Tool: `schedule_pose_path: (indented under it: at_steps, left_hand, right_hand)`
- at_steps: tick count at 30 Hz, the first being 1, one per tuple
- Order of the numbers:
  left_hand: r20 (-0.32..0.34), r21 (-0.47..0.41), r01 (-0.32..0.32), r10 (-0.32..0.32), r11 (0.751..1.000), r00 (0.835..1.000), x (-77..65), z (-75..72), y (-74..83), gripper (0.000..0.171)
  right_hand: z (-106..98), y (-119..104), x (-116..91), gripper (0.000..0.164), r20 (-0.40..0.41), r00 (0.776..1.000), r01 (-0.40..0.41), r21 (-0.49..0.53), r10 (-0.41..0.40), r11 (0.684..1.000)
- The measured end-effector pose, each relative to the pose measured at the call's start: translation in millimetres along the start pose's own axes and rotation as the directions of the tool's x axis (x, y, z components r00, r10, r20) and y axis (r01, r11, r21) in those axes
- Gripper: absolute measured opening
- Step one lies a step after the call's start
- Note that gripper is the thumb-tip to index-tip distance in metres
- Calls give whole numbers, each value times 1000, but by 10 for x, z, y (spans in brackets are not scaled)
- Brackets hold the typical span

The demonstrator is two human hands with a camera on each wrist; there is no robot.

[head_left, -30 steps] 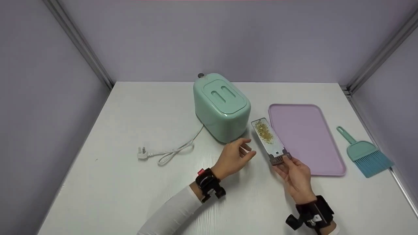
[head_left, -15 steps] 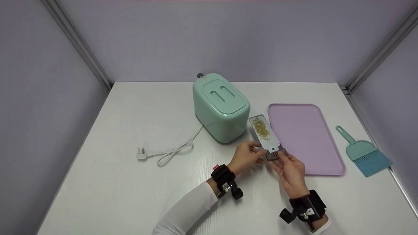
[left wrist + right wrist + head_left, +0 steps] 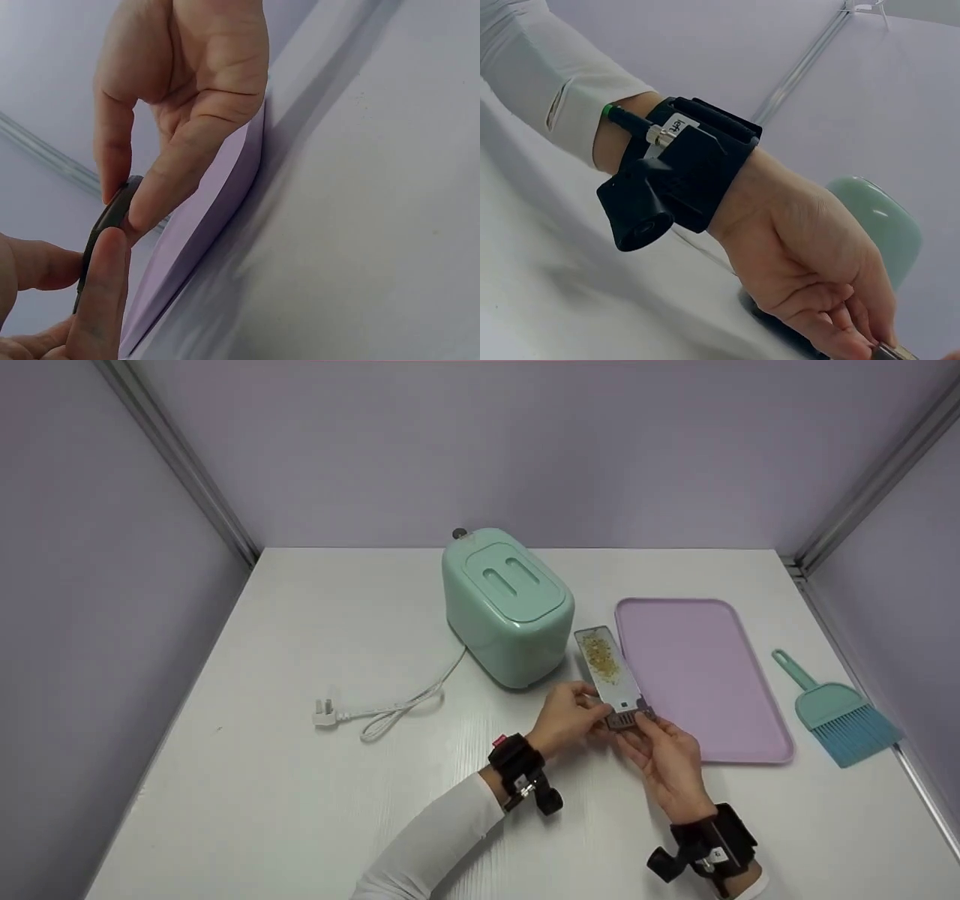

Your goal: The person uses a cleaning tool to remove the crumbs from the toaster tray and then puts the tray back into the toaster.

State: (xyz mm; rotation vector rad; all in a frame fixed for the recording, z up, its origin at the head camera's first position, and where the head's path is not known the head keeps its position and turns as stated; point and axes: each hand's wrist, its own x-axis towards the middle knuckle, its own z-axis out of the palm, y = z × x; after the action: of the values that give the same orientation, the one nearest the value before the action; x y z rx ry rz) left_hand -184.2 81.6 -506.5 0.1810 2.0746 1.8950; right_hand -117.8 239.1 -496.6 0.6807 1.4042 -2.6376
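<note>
A narrow metal crumb tray point(image 3: 625, 690) with yellow-brown crumbs point(image 3: 600, 656) on its far half slants between the toaster and the purple tray. My left hand point(image 3: 562, 718) pinches the left corner of its dark slotted end. The right hand point(image 3: 675, 769) grips the right side of that same end, thumb on top. In the left wrist view the crumb tray's dark end point(image 3: 111, 214) shows edge-on, pinched by the fingers of both hands. The right wrist view shows my left hand point(image 3: 802, 240) bent down to the tray's end, mostly cut off there.
A mint-green toaster point(image 3: 510, 607) stands just left of the crumb tray. Its white cord point(image 3: 405, 706) and plug point(image 3: 325, 714) lie to the left. The flat purple tray point(image 3: 697, 682) lies to the right, with a small green dustpan point(image 3: 829, 705) and blue brush point(image 3: 859, 735) beyond it.
My left hand has moved right, from apart to pinching the crumb tray's end. The right hand has brought the crumb tray slightly left, with the crumbs still on it.
</note>
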Motion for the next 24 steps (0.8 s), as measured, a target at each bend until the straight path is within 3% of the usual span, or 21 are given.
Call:
schedule_pose_path:
  at_steps: [6,16,19,24]
  left_hand:
    - [55,-25,19,-18,1000,998,-17,-63,25,24]
    - [171,-17,-19,22,1000,985,-22,-206,28,28]
    - [197,-17,-27,30,999,980,-27,-243,30,28]
    - [215,-22,-28,32,999,976,-26,-266,14,30]
  right_hand:
    - [-103,-144,38,47,38,999,-6,-177,13,984]
    - [-240,-424,215,52,160,985,19,-461,62,887]
    - [-263,-438,250,52,188,979,28,-508,79,861]
    - [-261,-402,253,52,194,977,15,-492,92,870]
